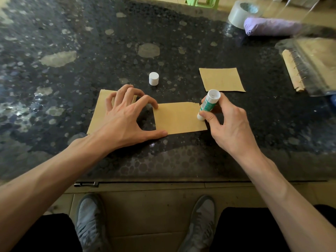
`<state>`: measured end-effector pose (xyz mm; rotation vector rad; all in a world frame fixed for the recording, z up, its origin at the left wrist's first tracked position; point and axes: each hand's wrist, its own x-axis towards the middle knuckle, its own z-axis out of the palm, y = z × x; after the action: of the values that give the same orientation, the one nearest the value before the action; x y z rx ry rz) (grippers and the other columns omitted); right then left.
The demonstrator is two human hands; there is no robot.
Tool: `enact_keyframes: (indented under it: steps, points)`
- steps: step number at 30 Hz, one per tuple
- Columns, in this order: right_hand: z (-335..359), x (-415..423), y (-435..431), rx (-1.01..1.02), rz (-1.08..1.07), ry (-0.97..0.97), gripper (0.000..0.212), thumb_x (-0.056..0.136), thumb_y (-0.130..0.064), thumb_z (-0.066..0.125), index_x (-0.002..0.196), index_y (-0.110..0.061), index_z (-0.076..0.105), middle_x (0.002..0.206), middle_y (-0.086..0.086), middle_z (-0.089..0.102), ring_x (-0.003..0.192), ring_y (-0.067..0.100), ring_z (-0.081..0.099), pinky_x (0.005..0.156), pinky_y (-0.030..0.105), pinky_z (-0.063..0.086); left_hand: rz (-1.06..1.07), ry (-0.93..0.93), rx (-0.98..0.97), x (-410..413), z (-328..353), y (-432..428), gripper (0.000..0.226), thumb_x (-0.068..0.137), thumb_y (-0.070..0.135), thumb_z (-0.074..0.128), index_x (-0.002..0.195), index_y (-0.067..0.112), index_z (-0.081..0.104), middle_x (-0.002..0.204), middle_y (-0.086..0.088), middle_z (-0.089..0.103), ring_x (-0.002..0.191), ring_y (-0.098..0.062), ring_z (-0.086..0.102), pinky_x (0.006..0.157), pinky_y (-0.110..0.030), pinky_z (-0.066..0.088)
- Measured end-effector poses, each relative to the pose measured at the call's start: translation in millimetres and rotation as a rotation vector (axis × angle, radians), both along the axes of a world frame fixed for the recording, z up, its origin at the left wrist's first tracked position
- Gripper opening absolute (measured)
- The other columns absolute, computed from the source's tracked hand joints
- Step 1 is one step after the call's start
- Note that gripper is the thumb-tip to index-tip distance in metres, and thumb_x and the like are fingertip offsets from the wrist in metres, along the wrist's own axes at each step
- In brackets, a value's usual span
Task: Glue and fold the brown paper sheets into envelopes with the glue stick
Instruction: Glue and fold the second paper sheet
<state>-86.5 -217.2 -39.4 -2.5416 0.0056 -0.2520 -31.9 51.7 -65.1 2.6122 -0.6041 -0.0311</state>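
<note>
1. Pins the middle brown sheet (179,119) flat on the dark speckled desk (91,42) with the left hand (125,113), fingers spread and released, index tip on the sheet's far left corner, thumb tip at its near left corner.
2. Grasps the glue stick (209,104) in the right hand (227,122), thumb and fingers curled round the green-and-white barrel.
3. Tilts the stick, lower white end touching the sheet's right edge.
4. Rests the left hand's other fingers on another brown sheet (98,115) just to the left.
5. Shows a third brown sheet (221,79) flat beyond the stick, and the white cap (153,78) upright beyond the left hand.
6. Shows a tape roll (240,13) and purple bundle (269,26) at the far right.
</note>
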Motion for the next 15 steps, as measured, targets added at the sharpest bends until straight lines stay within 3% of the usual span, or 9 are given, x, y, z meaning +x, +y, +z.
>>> enact_keyframes:
  steps: [3, 6, 10, 13, 15]
  points:
    - [-1, -1, -1, 0.007, -0.003, -0.001, 0.032, 0.1, -0.027, 0.068, 0.128, -0.013, 0.061, 0.115, -0.004, 0.069, 0.102, 0.006, 0.061, 0.079, -0.001, 0.038, -0.001, 0.003, -0.001, 0, 1, 0, 0.083, 0.059, 0.097, 0.05, 0.124, 0.044, 0.055, 0.137, 0.009, 0.039, 0.152, -0.017, 0.013, 0.12, -0.044, 0.008]
    - [-2, -2, -1, 0.008, -0.006, -0.012, 0.032, 0.1, -0.026, 0.068, 0.128, -0.012, 0.06, 0.115, -0.004, 0.069, 0.101, 0.007, 0.061, 0.079, -0.001, 0.038, 0.0, -0.005, -0.007, -1, 1, -1, 0.083, 0.06, 0.096, 0.051, 0.123, 0.044, 0.055, 0.135, 0.01, 0.04, 0.152, -0.017, 0.014, 0.12, -0.044, 0.008]
    - [-4, -3, -3, 0.05, -0.015, -0.023, 0.032, 0.1, -0.023, 0.069, 0.129, -0.013, 0.06, 0.119, -0.002, 0.07, 0.107, 0.01, 0.065, 0.086, 0.005, 0.043, 0.0, -0.003, -0.01, -1, 0, -2, 0.082, 0.059, 0.096, 0.051, 0.123, 0.044, 0.056, 0.134, 0.01, 0.04, 0.151, -0.017, 0.014, 0.12, -0.045, 0.009]
    - [-3, -3, -8, 0.116, -0.045, -0.081, 0.027, 0.1, -0.019, 0.068, 0.126, -0.015, 0.062, 0.115, -0.005, 0.07, 0.107, 0.008, 0.067, 0.092, 0.02, 0.053, -0.005, -0.012, -0.008, 0, 0, -1, 0.082, 0.06, 0.096, 0.051, 0.123, 0.045, 0.055, 0.134, 0.01, 0.039, 0.15, -0.017, 0.014, 0.12, -0.045, 0.009]
    - [1, -2, -13, 0.202, -0.082, -0.133, 0.025, 0.1, -0.02, 0.068, 0.125, -0.014, 0.063, 0.112, -0.008, 0.069, 0.106, 0.004, 0.066, 0.095, 0.022, 0.054, -0.007, -0.014, -0.008, 0, 0, -1, 0.082, 0.06, 0.096, 0.05, 0.123, 0.045, 0.055, 0.134, 0.01, 0.039, 0.15, -0.016, 0.014, 0.12, -0.044, 0.009]
